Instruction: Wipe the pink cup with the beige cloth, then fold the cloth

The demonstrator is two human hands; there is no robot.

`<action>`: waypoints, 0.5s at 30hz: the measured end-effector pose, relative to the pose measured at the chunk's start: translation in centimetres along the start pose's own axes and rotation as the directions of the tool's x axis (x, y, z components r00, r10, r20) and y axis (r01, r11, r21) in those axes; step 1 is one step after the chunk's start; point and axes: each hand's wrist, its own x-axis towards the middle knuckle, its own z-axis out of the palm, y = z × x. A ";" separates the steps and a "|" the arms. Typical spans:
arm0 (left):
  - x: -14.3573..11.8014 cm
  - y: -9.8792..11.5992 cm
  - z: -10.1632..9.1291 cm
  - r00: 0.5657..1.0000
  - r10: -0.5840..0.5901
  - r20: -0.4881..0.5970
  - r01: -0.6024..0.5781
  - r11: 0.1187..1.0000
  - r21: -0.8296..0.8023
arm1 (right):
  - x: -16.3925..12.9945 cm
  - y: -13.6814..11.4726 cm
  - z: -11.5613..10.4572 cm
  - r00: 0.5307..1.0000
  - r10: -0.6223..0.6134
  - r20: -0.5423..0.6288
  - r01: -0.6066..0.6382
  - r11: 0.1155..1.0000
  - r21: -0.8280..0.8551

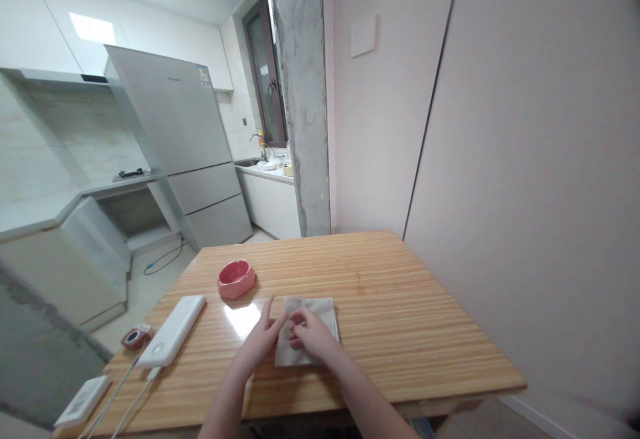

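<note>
A folded, light grey-beige cloth or napkin (325,312) lies flat near the front of the wooden table, roughly square. My left hand (264,337) is at its left edge, with one finger stretched up and away and another pointing toward the cloth; nothing shows in this hand. Over the middle of the cloth is my right hand (313,333), its fingers curled in and pressed together close to the left fingertips. Whether the right fingers pinch the cloth or something small is hidden. Beyond the left hand sits a pink faceted ashtray (236,287).
The wooden table (400,332) meets a pale wall on the right. Along its left side lie a white power bank (173,332) with cables, a small red-and-white gadget (135,337) and a white power strip (83,401). A fridge (175,112) stands behind.
</note>
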 end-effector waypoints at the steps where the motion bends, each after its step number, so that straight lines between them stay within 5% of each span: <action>1: -0.3 -0.4 -0.2 1.000 0.022 -0.011 -0.022 1.000 0.016 | 0.0 -0.1 0.4 0.999 0.026 0.047 -0.030 0.995 0.092; 6: -1.1 -3.1 -6.8 0.977 0.013 -0.215 0.026 0.984 0.178 | -0.5 -0.3 -2.1 0.991 -0.135 -0.019 0.136 0.990 0.050; 10: -1.7 -5.9 -13.0 0.884 0.049 -0.466 0.199 0.861 0.468 | -0.4 0.0 -5.7 0.990 -0.103 -0.093 0.094 0.991 -0.097; 12: -1.7 -7.0 -14.2 0.819 0.125 -0.561 0.309 0.728 0.613 | -0.1 0.2 -7.0 0.982 -0.141 -0.124 0.123 0.982 -0.140; 15: -1.3 -7.6 -13.0 0.821 0.292 -0.491 0.209 0.647 0.734 | 0.6 0.4 -8.5 0.965 -0.210 -0.158 0.179 0.966 -0.186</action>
